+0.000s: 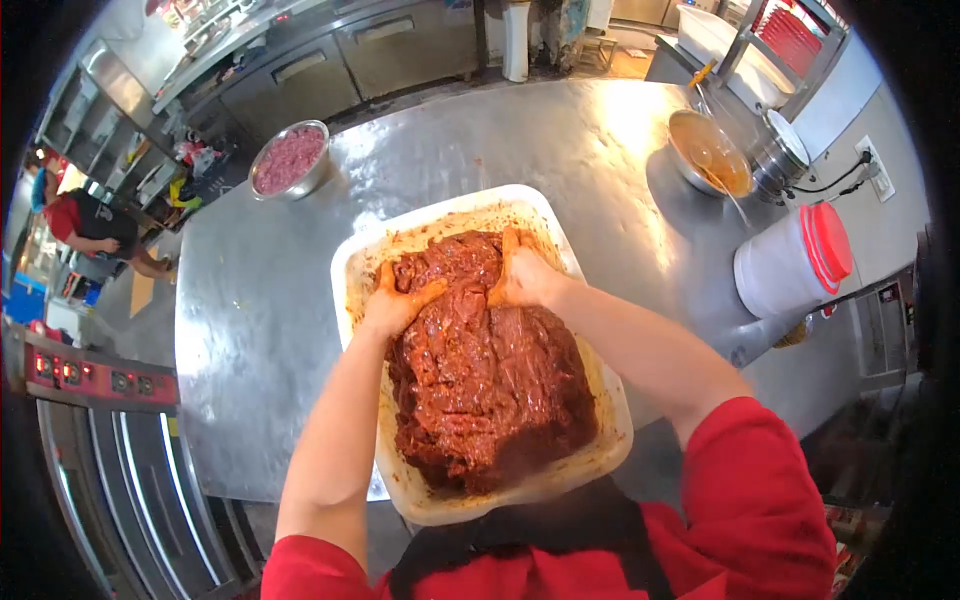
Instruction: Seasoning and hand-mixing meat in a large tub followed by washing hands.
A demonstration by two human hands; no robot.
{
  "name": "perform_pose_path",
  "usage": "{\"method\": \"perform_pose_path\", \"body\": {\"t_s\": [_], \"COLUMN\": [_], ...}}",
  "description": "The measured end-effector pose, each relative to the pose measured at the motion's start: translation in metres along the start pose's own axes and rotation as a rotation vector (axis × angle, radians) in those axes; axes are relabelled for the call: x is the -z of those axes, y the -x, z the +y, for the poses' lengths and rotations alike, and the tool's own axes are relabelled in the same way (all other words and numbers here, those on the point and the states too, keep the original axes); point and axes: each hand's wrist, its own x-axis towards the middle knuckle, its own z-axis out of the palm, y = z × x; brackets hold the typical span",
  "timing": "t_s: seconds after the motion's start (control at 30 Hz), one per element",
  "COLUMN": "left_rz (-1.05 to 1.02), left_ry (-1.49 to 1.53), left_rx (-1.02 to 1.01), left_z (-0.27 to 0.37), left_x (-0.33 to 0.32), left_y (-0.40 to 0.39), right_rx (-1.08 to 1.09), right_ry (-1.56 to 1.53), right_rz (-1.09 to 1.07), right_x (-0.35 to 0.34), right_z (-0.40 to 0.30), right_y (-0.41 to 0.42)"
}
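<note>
A large mass of red, marinated meat (pixel 480 375) fills much of a white plastic tub (pixel 616 420), whose inner walls are smeared with orange marinade. My left hand (pixel 405 300) presses on the far left part of the meat, thumb spread over the top and fingers down its side. On the far right part lies my right hand (pixel 521 274), its fingers pointing away from me and coated with marinade. Both hands grip the meat's far end from its two sides; some fingertips are hidden. The tub's near edge is close to my black apron.
On the steel table (pixel 255 330) stand a metal bowl of ground meat (pixel 291 161), a bowl of orange sauce with utensils (pixel 709 154), a metal pot (pixel 780 154) and a white bucket with a red lid (pixel 787 259). A co-worker (pixel 90 221) is at the far left.
</note>
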Motion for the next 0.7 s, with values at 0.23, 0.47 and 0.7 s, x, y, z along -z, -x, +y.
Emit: {"method": "perform_pose_path", "body": {"t_s": [0.23, 0.47, 0.7], "left_rz": [-0.243, -0.399, -0.216], "left_ry": [1.054, 0.868, -0.019], "left_rx": [0.101, 0.157, -0.455], "left_z": [-0.001, -0.010, 0.014], "left_x": [-0.017, -0.022, -0.013], "left_y": [0.007, 0.049, 0.121], "right_rx": [0.131, 0.640, 0.100], "right_ry": [-1.241, -1.231, -1.068], "right_rz": [-0.278, -0.400, -0.621], "right_x": [-0.013, 0.044, 0.028], "right_z": [-0.003, -0.034, -0.103], "right_y": [0.011, 0.070, -0.013]}}
